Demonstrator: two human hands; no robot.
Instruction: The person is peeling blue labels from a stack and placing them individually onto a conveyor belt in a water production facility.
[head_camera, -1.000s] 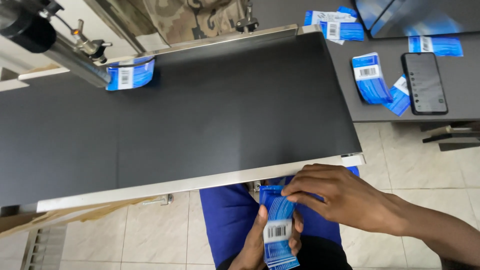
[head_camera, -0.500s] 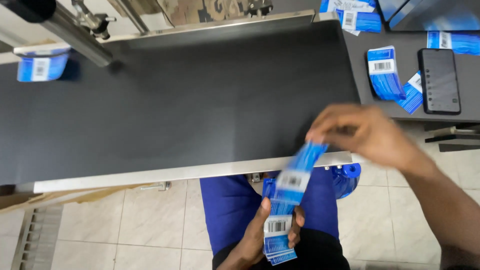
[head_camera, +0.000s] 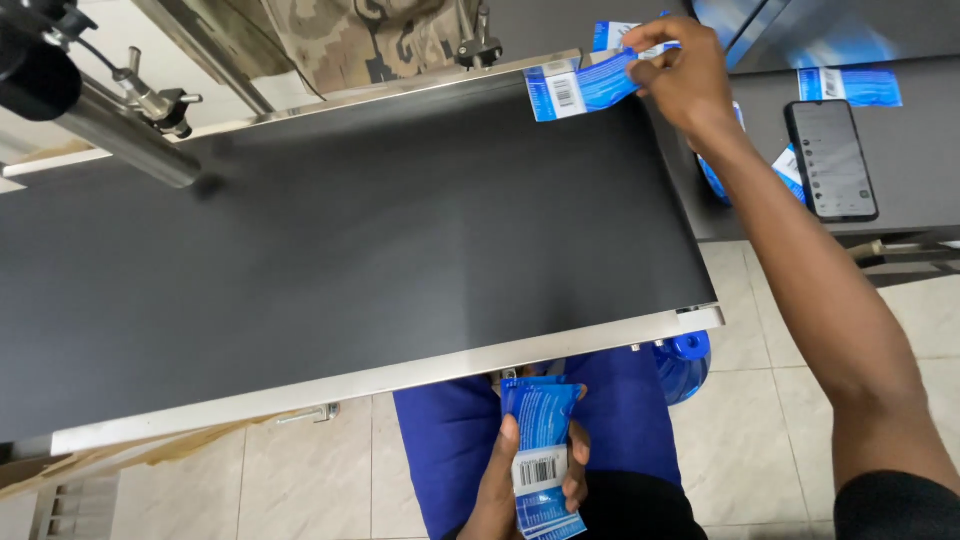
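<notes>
Black conveyor belt, right hand pinching one blue sachet, left hand gripping a stack — one phone.

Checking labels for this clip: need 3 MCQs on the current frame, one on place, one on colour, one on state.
1. Where is the right hand?
A. at the belt's far right corner
B. on the phone
C. in the lap

2. What colour is the conveyor belt?
A. green
B. black
C. white

3. What is the left hand doing?
A. hanging empty
B. holding a stack of blue pouches
C. pressing the belt

Answers:
1. A, it holds a blue pouch over that corner.
2. B, the surface is plain black.
3. B, its grip wraps the stack of blue pouches over the lap.
</notes>
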